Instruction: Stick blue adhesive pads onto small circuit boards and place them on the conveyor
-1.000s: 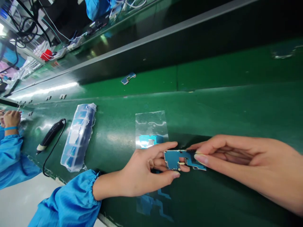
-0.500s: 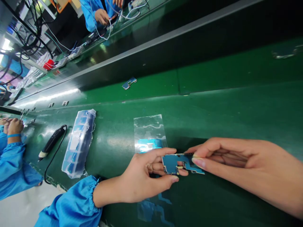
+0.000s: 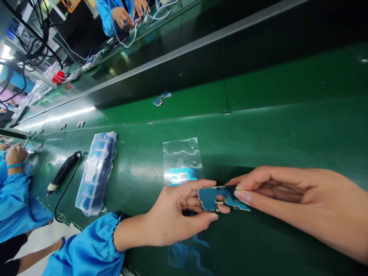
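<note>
A blue circuit board [image 3: 207, 199] with a cut-out in its middle is held level above the green bench. My right hand [image 3: 296, 203] pinches its right end between thumb and fingertips. Around the left end curve the fingers and thumb of my left hand [image 3: 169, 214], with the fingers partly behind the board. Under and beyond my left hand lies a clear plastic bag [image 3: 184, 155] with a shiny blue film piece [image 3: 182, 175] in it. Blue shapes [image 3: 186, 255] show dimly on the bench nearer me.
Left on the bench lie a bubble-wrapped blue pack [image 3: 96, 172] and a black corded hand tool [image 3: 64, 170]. Another circuit board [image 3: 162, 98] rests on the green strip [image 3: 198, 99] further back. Co-workers' hands [image 3: 17, 155] show at left, others [image 3: 122, 17] across the bench.
The board on the far strip has shifted slightly right. My hands and the held board have barely moved. A person's leg now shows at lower left, and the far co-worker's hands have moved.
</note>
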Action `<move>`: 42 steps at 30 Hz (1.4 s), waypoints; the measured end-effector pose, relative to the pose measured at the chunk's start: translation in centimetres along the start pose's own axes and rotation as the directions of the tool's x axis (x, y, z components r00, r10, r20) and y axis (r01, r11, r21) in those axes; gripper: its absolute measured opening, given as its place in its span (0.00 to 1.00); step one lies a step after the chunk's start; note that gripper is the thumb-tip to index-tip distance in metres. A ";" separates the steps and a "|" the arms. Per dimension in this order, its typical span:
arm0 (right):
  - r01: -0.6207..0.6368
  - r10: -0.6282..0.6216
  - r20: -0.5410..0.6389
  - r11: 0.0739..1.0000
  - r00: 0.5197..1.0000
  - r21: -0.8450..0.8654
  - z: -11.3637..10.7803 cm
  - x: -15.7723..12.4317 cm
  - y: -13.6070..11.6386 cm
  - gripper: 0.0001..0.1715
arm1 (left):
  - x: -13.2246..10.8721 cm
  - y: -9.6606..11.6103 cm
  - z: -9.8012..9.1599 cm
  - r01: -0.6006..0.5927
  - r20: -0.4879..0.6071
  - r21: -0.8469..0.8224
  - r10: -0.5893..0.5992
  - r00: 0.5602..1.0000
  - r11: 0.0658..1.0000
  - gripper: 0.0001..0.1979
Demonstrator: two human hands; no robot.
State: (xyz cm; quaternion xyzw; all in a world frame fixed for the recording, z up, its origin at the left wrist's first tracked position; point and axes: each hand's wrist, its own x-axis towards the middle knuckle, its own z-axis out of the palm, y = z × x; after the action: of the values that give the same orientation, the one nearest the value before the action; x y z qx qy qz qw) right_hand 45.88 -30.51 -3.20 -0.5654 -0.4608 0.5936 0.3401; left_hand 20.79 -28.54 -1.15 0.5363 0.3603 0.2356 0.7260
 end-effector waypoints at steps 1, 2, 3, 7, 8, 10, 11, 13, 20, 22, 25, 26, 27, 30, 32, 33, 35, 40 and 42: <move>0.008 -0.008 0.002 1.000 1.000 0.000 0.0 0.0 -0.1 0.22 | 0.0 0.0 0.0 -0.006 0.003 0.008 0.006 1.000 1.000 0.28; 0.018 -0.018 0.007 1.000 1.000 0.002 0.0 0.1 -0.3 0.22 | 0.0 -0.1 -0.1 -0.013 0.004 0.016 0.013 1.000 1.000 0.28; 0.021 -0.021 0.017 1.000 1.000 0.003 0.1 0.2 -0.5 0.22 | 0.0 -0.1 -0.1 -0.019 0.006 0.024 0.019 1.000 1.000 0.28; 0.021 -0.023 0.038 0.999 0.999 0.036 0.2 0.3 -1.4 0.17 | 0.0 -0.2 0.0 -0.037 0.002 0.025 0.037 0.999 0.999 0.28; 0.028 -0.030 0.036 0.999 0.999 0.045 0.2 0.3 -1.6 0.16 | 0.0 -0.2 0.0 -0.040 0.001 0.020 0.040 0.999 0.999 0.28; 0.040 -0.042 0.036 0.997 0.998 0.066 0.4 0.3 -2.0 0.16 | 0.0 -0.1 0.1 -0.038 -0.005 0.010 0.038 0.999 0.999 0.27; 0.041 -0.045 0.043 0.996 0.998 0.076 0.4 0.3 -2.1 0.17 | 0.0 -0.1 0.1 -0.038 -0.007 0.006 0.038 0.999 0.999 0.27; 0.032 -0.037 0.055 0.995 0.998 0.096 0.5 0.3 -2.3 0.17 | 0.0 0.0 0.1 -0.033 -0.012 0.005 0.033 0.999 0.999 0.27; 0.023 -0.029 0.076 0.997 0.997 0.080 0.6 0.3 -2.5 0.17 | 0.0 0.2 0.1 -0.050 -0.016 0.026 0.050 0.999 0.998 0.27; 0.047 -0.053 0.072 0.995 0.996 0.084 0.6 0.3 -2.5 0.16 | 0.1 0.2 0.1 -0.051 -0.015 0.023 0.051 0.999 0.998 0.27; 0.048 -0.056 0.080 0.994 0.995 0.097 0.7 0.5 -2.5 0.14 | 0.1 0.2 0.1 -0.043 -0.017 0.023 0.043 0.999 0.999 0.27; 0.043 -0.051 0.079 0.994 0.996 0.102 0.7 0.5 -2.5 0.14 | 0.1 0.2 0.0 -0.041 -0.018 0.023 0.042 0.999 0.999 0.27; 0.038 -0.047 0.077 0.994 0.996 0.106 0.7 0.5 -2.4 0.14 | 0.0 0.2 0.0 -0.041 -0.018 0.021 0.042 0.999 0.999 0.27; 0.046 -0.054 0.072 0.994 0.996 0.101 0.6 0.4 -2.3 0.14 | 0.0 0.2 0.0 -0.046 -0.017 0.016 0.046 0.999 0.999 0.27; 0.054 -0.060 0.069 0.994 0.996 0.091 0.5 0.2 -2.2 0.14 | 0.0 0.2 0.0 -0.053 -0.014 0.016 0.053 0.998 0.998 0.27; 0.054 -0.061 0.071 0.995 0.996 0.088 0.5 0.2 -2.2 0.14 | 0.0 0.2 0.0 -0.051 -0.014 0.016 0.051 0.999 0.999 0.27; 0.055 -0.061 0.072 0.995 0.996 0.088 0.5 0.1 -2.1 0.14 | 0.0 0.2 0.1 -0.042 -0.016 0.021 0.042 0.999 0.999 0.27; 0.054 -0.061 0.062 0.992 0.996 0.110 0.7 0.3 -1.9 0.15 | 0.0 0.4 0.1 -0.039 -0.010 0.044 0.040 0.999 0.998 0.28; 0.054 -0.062 0.062 0.992 0.996 0.117 0.7 0.3 -1.9 0.16 | -0.1 0.6 0.0 -0.065 0.007 0.038 0.065 0.998 0.997 0.31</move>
State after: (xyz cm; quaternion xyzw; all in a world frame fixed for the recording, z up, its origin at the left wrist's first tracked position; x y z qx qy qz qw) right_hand 44.94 -29.67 -1.54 -0.5115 -0.4527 0.6273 0.3742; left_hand 20.77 -28.43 -0.57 0.5623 0.3452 0.2504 0.7085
